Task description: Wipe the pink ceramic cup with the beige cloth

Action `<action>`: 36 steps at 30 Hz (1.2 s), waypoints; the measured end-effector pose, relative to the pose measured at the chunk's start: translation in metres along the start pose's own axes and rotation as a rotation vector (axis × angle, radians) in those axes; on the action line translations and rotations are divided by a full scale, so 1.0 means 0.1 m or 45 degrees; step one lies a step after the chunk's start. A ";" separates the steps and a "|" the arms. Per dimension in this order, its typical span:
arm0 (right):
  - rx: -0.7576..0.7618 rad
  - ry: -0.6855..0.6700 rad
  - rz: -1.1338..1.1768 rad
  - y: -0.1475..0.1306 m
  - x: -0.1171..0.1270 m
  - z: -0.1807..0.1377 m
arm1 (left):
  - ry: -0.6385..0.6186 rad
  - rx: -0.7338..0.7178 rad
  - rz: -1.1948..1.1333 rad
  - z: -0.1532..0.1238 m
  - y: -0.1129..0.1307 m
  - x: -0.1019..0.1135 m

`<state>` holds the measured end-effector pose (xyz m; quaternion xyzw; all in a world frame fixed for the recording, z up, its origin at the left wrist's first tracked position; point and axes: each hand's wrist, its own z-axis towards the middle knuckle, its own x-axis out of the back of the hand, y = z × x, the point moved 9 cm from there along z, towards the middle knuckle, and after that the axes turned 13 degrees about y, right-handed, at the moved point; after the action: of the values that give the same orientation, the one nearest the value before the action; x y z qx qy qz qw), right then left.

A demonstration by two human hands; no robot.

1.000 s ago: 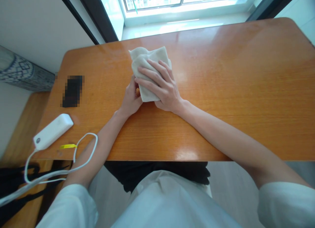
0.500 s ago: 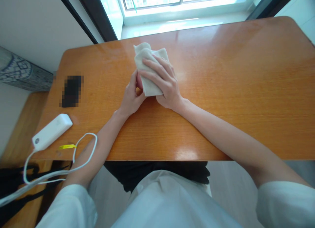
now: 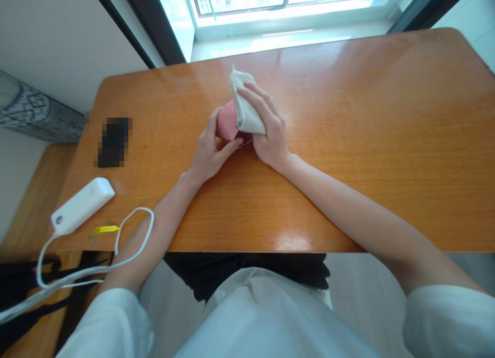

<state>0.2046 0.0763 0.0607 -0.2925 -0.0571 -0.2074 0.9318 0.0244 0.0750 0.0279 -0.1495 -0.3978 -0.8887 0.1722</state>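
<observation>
A pink cup-like object [image 3: 227, 125] stands on the orange wooden table [image 3: 348, 141], a little left of the middle. My left hand [image 3: 207, 154] is wrapped round its near side and holds it. My right hand [image 3: 266, 128] grips a white cloth [image 3: 245, 102] and presses it against the right side and top of the pink object. The cloth is bunched, with one corner sticking up. Most of the pink object is hidden by my fingers and the cloth.
A white power bank [image 3: 82, 205] with a white cable [image 3: 127, 239] lies at the table's front left corner. A dark blurred rectangle [image 3: 113, 141] lies behind it. A window sill [image 3: 290, 28] runs along the table's far edge. A patterned cushion [image 3: 34, 113] sits far left.
The cloth lay flat under my right hand; now my right hand has gathered it up and lifted it, and the pink object in my left hand shows from beneath.
</observation>
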 end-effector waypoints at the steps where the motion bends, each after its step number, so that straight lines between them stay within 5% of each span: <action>1: -0.104 0.024 0.006 0.10 0.02 0.00 | 0.004 -0.004 0.004 0.01 0.01 0.00; 4: -0.080 0.023 -0.029 0.08 0.03 -0.01 | 0.006 -0.009 -0.036 0.01 0.03 0.01; 9: 0.436 -0.098 -0.080 -0.41 -0.05 -0.07 | -0.021 -0.014 -0.078 -0.03 0.07 -0.01; 16: -0.164 -0.049 0.003 0.13 -0.02 0.00 | 0.011 0.006 0.002 0.01 0.03 0.00; 23: 0.519 -0.166 -0.101 -0.46 -0.11 -0.11 | -0.009 -0.003 -0.009 -0.03 0.06 0.00; 30: -0.071 0.014 -0.009 0.09 0.01 0.01 | 0.023 0.017 0.014 0.01 0.04 -0.01; 36: 0.585 -0.105 -0.183 -0.53 -0.08 -0.13 | -0.011 0.003 -0.104 -0.03 -0.03 -0.02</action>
<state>0.1747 0.0322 0.0763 -0.0763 -0.1615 -0.2425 0.9536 0.0247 0.0748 0.0227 -0.1367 -0.4055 -0.8938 0.1341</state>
